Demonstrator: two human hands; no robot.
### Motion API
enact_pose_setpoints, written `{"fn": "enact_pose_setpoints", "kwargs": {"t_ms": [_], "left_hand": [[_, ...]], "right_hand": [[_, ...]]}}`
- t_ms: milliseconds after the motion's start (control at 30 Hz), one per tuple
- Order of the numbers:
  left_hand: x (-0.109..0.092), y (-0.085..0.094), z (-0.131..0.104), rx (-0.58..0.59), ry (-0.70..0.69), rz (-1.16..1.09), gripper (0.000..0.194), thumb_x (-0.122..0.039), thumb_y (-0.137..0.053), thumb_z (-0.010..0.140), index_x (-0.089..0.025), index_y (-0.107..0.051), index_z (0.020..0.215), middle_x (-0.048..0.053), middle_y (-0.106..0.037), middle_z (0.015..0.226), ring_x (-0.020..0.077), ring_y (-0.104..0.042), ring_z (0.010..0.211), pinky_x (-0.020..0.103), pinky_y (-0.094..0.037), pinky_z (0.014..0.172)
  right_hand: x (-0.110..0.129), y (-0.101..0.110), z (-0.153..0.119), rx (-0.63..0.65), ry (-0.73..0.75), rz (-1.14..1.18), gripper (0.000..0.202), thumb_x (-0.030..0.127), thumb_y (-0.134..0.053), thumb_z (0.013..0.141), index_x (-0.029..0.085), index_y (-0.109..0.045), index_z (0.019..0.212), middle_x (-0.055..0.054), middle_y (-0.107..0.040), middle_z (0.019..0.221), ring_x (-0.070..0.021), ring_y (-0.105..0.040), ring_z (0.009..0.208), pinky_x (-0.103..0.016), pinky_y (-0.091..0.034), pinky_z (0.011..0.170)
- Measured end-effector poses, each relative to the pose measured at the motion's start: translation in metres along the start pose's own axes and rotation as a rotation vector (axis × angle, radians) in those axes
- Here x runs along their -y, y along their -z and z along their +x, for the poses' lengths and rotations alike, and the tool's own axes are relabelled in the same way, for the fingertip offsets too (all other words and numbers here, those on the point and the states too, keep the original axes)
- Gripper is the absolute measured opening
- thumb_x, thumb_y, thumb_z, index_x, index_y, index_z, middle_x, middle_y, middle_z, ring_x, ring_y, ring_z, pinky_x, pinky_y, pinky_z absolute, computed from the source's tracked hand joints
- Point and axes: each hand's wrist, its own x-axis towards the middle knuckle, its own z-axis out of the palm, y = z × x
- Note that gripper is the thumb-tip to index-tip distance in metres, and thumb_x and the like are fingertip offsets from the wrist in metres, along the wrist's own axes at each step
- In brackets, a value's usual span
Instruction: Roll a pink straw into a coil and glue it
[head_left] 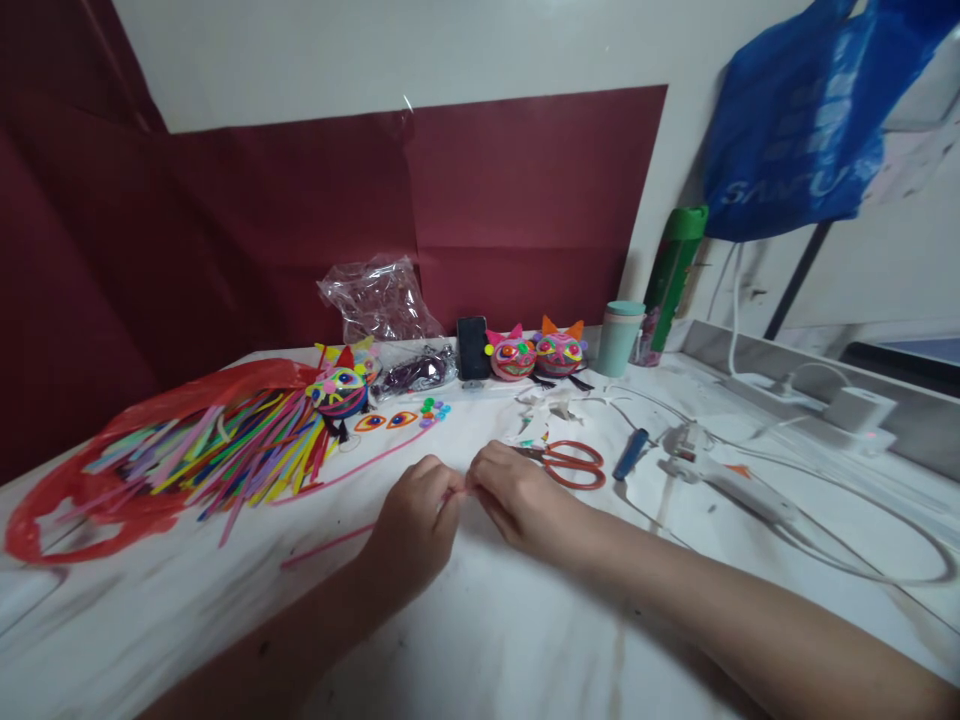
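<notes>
My left hand and my right hand meet fingertip to fingertip over the white table. Both are closed in a pinch on a pink pipe cleaner, whose long end sticks out to the left past my left wrist. The part between the fingers is mostly hidden. A second pink pipe cleaner lies just beyond my left hand. Near it are two orange-rimmed paper eyes and several small green and blue pieces. Orange-handled scissors rest right beside my right hand.
Many coloured pipe cleaners spread over a red plastic bag at left. Decorated animal heads, a phone and a mint cup stand behind. A glue gun with cords lies right, near a blue stick-like object.
</notes>
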Motion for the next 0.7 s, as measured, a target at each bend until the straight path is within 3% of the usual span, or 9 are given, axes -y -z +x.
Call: {"fn": "enact_pose_setpoints", "kwargs": {"t_ms": [167,300,467,600,700], "left_hand": [[-0.003,0.003,0.002,-0.094,0.212,-0.172,0.014,-0.019,-0.047,0.076,-0.018,-0.051,0.063,-0.002,-0.048,0.060,0.0116,-0.047,0.058,0.023,-0.038,0.056],[-0.005,0.001,0.001,-0.136,0.303,-0.304,0.013,-0.022,-0.049,0.075,-0.017,-0.052,0.063,-0.003,-0.050,0.060,0.0113,-0.047,0.058,0.022,-0.040,0.056],[-0.007,0.000,0.001,-0.126,0.296,-0.253,0.012,-0.020,-0.049,0.074,-0.017,-0.052,0.062,-0.003,-0.051,0.059,0.0110,-0.048,0.057,0.022,-0.039,0.055],[-0.001,0.004,0.003,-0.003,0.256,-0.196,0.012,-0.019,-0.047,0.076,-0.018,-0.054,0.066,-0.001,-0.054,0.063,0.0121,-0.051,0.061,0.023,-0.041,0.058],[0.003,0.005,0.004,0.052,0.147,-0.081,0.014,-0.017,-0.045,0.076,-0.018,-0.053,0.065,0.000,-0.053,0.064,0.0132,-0.051,0.063,0.025,-0.040,0.060]], "right_hand": [[0.004,-0.006,0.003,-0.125,-0.320,0.390,0.010,0.016,-0.051,0.081,0.017,-0.060,0.077,-0.003,-0.061,0.075,-0.0142,-0.056,0.072,-0.026,-0.044,0.068],[0.007,-0.018,0.001,-0.273,-0.431,0.531,0.008,0.024,-0.057,0.078,0.017,-0.061,0.076,-0.001,-0.060,0.073,-0.0134,-0.056,0.069,-0.025,-0.044,0.065],[0.010,-0.020,-0.002,-0.312,-0.409,0.467,0.010,0.023,-0.054,0.080,0.017,-0.059,0.074,-0.001,-0.057,0.071,-0.0132,-0.053,0.068,-0.025,-0.042,0.064],[0.008,-0.013,-0.001,-0.252,-0.315,0.319,0.011,0.016,-0.050,0.081,0.017,-0.056,0.071,-0.002,-0.054,0.069,-0.0134,-0.051,0.067,-0.025,-0.041,0.062],[0.006,-0.009,-0.001,-0.178,-0.193,0.177,0.013,0.010,-0.046,0.080,0.017,-0.052,0.071,-0.003,-0.053,0.070,-0.0153,-0.050,0.070,-0.027,-0.040,0.064]]}}
